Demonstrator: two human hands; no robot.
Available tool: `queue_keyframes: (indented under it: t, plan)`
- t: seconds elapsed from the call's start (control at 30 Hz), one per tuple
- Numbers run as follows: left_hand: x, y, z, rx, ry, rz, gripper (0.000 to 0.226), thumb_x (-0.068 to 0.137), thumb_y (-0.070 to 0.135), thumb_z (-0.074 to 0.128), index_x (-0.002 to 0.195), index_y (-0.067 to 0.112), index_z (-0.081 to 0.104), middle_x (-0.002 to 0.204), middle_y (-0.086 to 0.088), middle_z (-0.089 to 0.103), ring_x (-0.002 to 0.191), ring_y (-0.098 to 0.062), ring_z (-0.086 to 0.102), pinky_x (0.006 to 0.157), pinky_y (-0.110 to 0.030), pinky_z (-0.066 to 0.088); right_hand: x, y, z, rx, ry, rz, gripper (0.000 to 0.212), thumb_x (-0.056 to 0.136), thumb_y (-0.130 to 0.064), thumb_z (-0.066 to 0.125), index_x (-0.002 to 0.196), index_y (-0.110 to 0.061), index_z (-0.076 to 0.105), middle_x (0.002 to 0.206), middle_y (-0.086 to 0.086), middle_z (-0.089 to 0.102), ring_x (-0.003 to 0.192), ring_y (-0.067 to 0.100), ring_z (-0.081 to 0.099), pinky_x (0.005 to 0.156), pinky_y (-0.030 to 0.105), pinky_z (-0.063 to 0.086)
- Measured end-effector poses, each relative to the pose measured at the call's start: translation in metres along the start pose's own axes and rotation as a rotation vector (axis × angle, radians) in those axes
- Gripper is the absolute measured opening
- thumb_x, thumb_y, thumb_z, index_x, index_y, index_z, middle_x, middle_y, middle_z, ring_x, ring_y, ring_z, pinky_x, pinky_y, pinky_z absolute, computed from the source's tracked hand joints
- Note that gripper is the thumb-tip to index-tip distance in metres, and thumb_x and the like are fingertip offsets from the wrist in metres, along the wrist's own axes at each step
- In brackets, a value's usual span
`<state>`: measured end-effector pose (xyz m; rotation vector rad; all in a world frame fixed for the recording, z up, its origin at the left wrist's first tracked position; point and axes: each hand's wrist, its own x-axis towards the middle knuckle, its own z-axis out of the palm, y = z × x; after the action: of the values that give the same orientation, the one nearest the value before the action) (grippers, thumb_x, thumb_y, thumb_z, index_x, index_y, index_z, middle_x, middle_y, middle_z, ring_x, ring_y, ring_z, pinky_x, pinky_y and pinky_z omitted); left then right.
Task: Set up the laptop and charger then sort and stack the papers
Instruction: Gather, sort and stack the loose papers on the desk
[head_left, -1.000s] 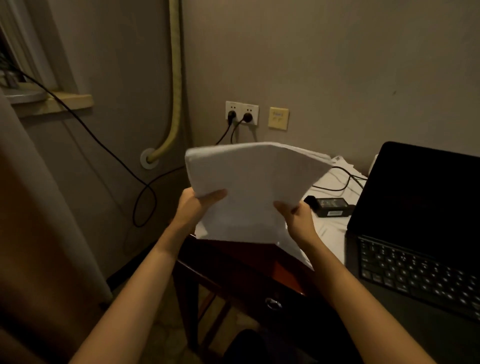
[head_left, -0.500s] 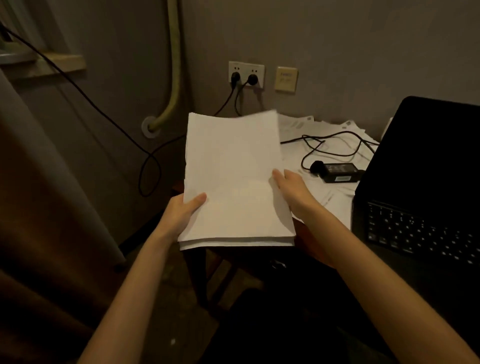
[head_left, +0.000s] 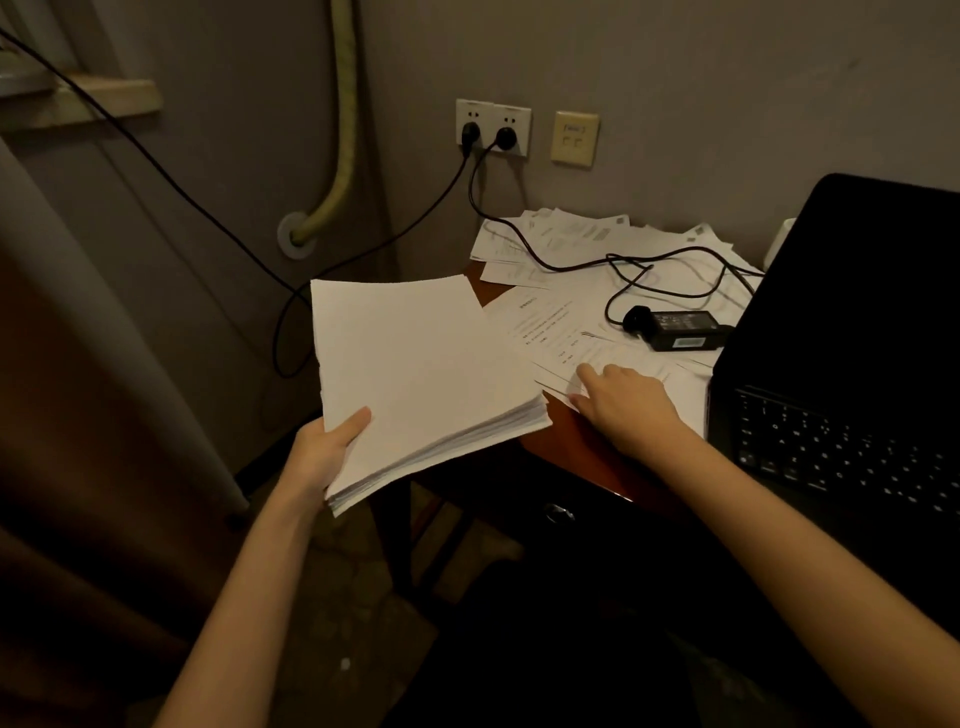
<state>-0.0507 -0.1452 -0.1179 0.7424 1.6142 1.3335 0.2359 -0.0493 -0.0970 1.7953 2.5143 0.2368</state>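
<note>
The left hand (head_left: 332, 447) alone now grips the paper stack (head_left: 415, 374) off the desk's (head_left: 582, 457) left edge; the right hand (head_left: 623, 400) has let go, fingers loosely on loose sheets (head_left: 550, 332). Laptop (head_left: 852, 364) is cropped right.

The laptop (head_left: 852, 332) runs off the frame at 3 o'clock; print on the loose papers (head_left: 558, 322) is too small to read.

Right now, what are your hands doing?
Left hand grips thick white paper stack. Right hand touches loose printed sheets. Black charger brick lies on them.
</note>
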Motion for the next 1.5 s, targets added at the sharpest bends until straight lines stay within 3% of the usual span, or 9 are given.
queue_keyframes:
  t: [0.2, 0.3, 0.43, 0.57, 0.73, 0.97, 1.17, 1.37, 1.5]
  plan:
    - [-0.001, -0.008, -0.006, -0.002, -0.005, -0.015, 0.038, 0.095, 0.015, 0.056, 0.127, -0.005, 0.053, 0.117, -0.013, 0.059, 0.085, -0.016, 0.056, 0.074, -0.024, 0.043, -0.001, -0.005, -0.01, 0.022, -0.015, 0.001, 0.039, 0.1, -0.038, 0.033, 0.129, -0.012, 0.038, 0.115, 0.015, 0.057, 0.101, 0.033, 0.057, 0.074, 0.036, 0.04]
    - [-0.001, -0.014, -0.008, 0.008, 0.001, -0.002, 0.038, 0.094, 0.016, 0.057, 0.127, -0.003, 0.054, 0.112, -0.009, 0.059, 0.079, -0.012, 0.057, 0.065, -0.019, 0.042, 0.001, -0.011, -0.012, -0.028, -0.016, -0.016, 0.032, 0.098, -0.024, 0.036, 0.128, -0.012, 0.039, 0.111, 0.014, 0.058, 0.096, 0.032, 0.059, 0.071, 0.035, 0.041]
    - [-0.001, -0.019, -0.01, 0.014, 0.013, 0.027, 0.038, 0.093, 0.018, 0.059, 0.126, 0.0, 0.055, 0.111, -0.007, 0.06, 0.085, -0.015, 0.057, 0.068, -0.022, 0.042, 0.001, -0.013, -0.012, -0.039, -0.02, 0.062, 0.036, 0.093, -0.008, 0.046, 0.128, -0.008, 0.037, 0.113, 0.014, 0.058, 0.098, 0.031, 0.06, 0.069, 0.034, 0.041]
    - [-0.003, -0.02, -0.005, 0.015, 0.006, 0.076, 0.036, 0.094, 0.016, 0.058, 0.126, 0.001, 0.056, 0.109, -0.004, 0.06, 0.088, -0.014, 0.057, 0.068, -0.021, 0.043, 0.0, -0.007, -0.015, -0.025, -0.009, 0.193, 0.028, 0.093, -0.007, 0.05, 0.121, -0.005, 0.046, 0.116, 0.014, 0.059, 0.104, 0.032, 0.059, 0.078, 0.036, 0.046]
    - [0.0, -0.017, 0.009, 0.03, -0.016, 0.127, 0.032, 0.093, 0.014, 0.06, 0.123, 0.004, 0.059, 0.11, -0.004, 0.062, 0.094, -0.017, 0.06, 0.067, -0.02, 0.044, 0.001, 0.001, -0.03, 0.029, 0.073, 0.288, 0.024, 0.092, -0.003, 0.046, 0.114, 0.0, 0.055, 0.112, 0.019, 0.06, 0.102, 0.036, 0.059, 0.077, 0.038, 0.046]
    - [0.003, -0.012, 0.031, 0.044, -0.011, 0.144, 0.035, 0.093, 0.013, 0.06, 0.126, 0.004, 0.057, 0.116, -0.004, 0.061, 0.103, -0.02, 0.058, 0.087, -0.031, 0.044, 0.015, 0.012, -0.056, 0.095, 0.211, 0.35, 0.022, 0.09, -0.001, 0.047, 0.108, 0.002, 0.058, 0.105, 0.022, 0.061, 0.097, 0.04, 0.059, 0.069, 0.036, 0.04]
    - [0.006, -0.017, 0.036, 0.054, 0.006, 0.141, 0.035, 0.093, 0.014, 0.059, 0.127, 0.005, 0.056, 0.122, -0.007, 0.062, 0.11, -0.024, 0.058, 0.095, -0.037, 0.046, 0.025, -0.002, -0.112, -0.024, 0.338, 0.304, 0.025, 0.085, 0.006, 0.047, 0.107, 0.001, 0.06, 0.107, 0.021, 0.063, 0.098, 0.039, 0.06, 0.069, 0.033, 0.038]
    - [0.0, -0.014, 0.051, 0.084, 0.03, 0.172, 0.034, 0.101, 0.024, 0.044, 0.129, 0.008, 0.055, 0.122, -0.006, 0.061, 0.112, -0.023, 0.056, 0.087, -0.03, 0.042, 0.004, -0.105, -0.117, 0.012, 0.099, -0.005, 0.03, 0.095, -0.008, 0.044, 0.122, -0.006, 0.056, 0.119, 0.011, 0.059, 0.108, 0.03, 0.058, 0.075, 0.033, 0.042]
    - [-0.003, -0.014, 0.05, 0.02, 0.027, 0.064, 0.046, 0.102, 0.046, 0.026, 0.114, 0.017, 0.06, 0.105, -0.003, 0.064, 0.097, -0.019, 0.059, 0.073, -0.03, 0.045, 0.006, -0.146, -0.081, 0.22, -0.148, -0.078, 0.032, 0.093, -0.014, 0.052, 0.125, -0.012, 0.053, 0.11, 0.007, 0.058, 0.087, 0.022, 0.054, 0.07, 0.028, 0.042]
